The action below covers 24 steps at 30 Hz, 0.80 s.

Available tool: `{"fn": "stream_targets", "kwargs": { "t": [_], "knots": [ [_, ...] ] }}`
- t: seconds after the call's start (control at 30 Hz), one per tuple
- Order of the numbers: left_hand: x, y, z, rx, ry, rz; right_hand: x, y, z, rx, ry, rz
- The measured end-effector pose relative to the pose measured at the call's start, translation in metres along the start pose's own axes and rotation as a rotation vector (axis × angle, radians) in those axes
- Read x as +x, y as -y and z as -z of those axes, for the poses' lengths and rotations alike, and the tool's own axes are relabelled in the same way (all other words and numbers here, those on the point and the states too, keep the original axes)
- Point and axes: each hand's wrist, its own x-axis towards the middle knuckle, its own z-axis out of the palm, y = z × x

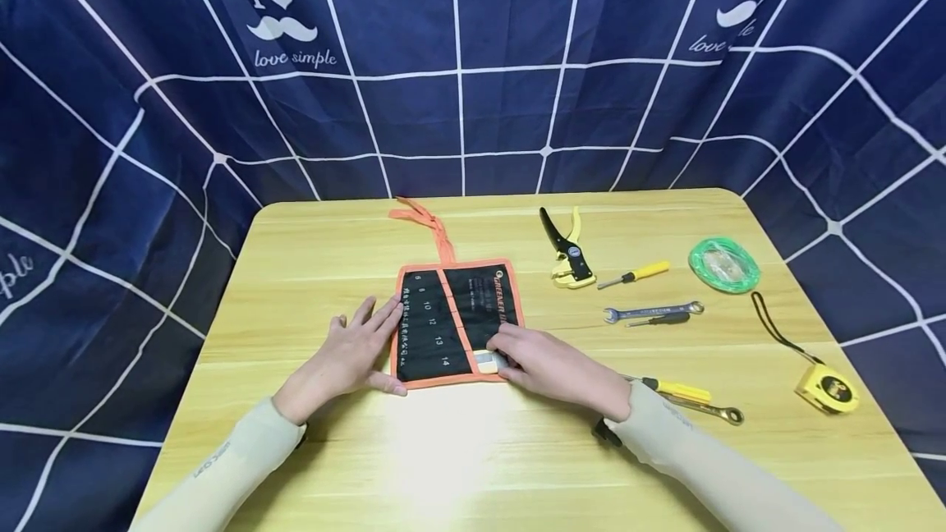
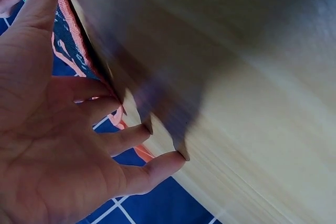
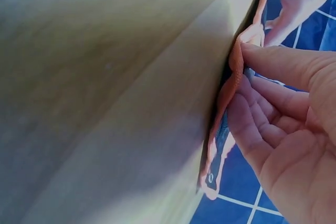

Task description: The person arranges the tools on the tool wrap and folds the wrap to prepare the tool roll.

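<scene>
**Holding the tool roll flat, both hands on it**

Pressing down on the black tool roll (image 1: 456, 323) with orange trim, you have it spread open at the middle of the counter (image 1: 310, 261), its orange tie strap (image 1: 429, 224) trailing toward the far edge. Your left hand (image 1: 353, 351) lies flat with fingers straight, fingertips on the roll's left border, palm on the counter just beside it. Your right hand (image 1: 550, 364) sits at the roll's near right corner, fingers curled on the edge of the fabric; the right wrist view shows thumb and fingers pinching the orange trim (image 3: 231, 85). A pale tab (image 1: 488, 361) shows right at those fingertips. The left wrist view is blurred but shows your left hand's fingers (image 2: 131, 137) spread against the counter by the trim.

Right of the roll, apart from both hands: yellow-handled pruning shears (image 1: 565, 253), a small yellow screwdriver (image 1: 636, 274), a combination wrench (image 1: 654, 312), a green coil of wire (image 1: 724, 265), a yellow tape measure (image 1: 828, 388) with a black strap. Another yellow-handled screwdriver (image 1: 676, 390) and a ratchet wrench (image 1: 713, 410) lie just beside your right forearm.

Counter is light wood. Blue cloth backdrop (image 1: 458, 64) with white grid lines wraps round it.
</scene>
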Motion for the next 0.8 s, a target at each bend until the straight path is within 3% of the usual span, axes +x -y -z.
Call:
{"fn": "stream_targets", "kwargs": {
  "t": [0.37,0.53,0.8],
  "knots": [
    [0.01,-0.002,0.004,-0.011,0.011,-0.006,-0.01,-0.002,0.0,0.086,-0.054,-0.05],
    [0.009,-0.001,0.011,-0.002,0.034,-0.027,-0.015,0.0,0.001,0.135,-0.055,-0.121],
    [0.001,0.002,0.01,-0.021,0.049,-0.017,-0.031,0.004,0.008,0.158,-0.084,-0.14]
  ]
}}
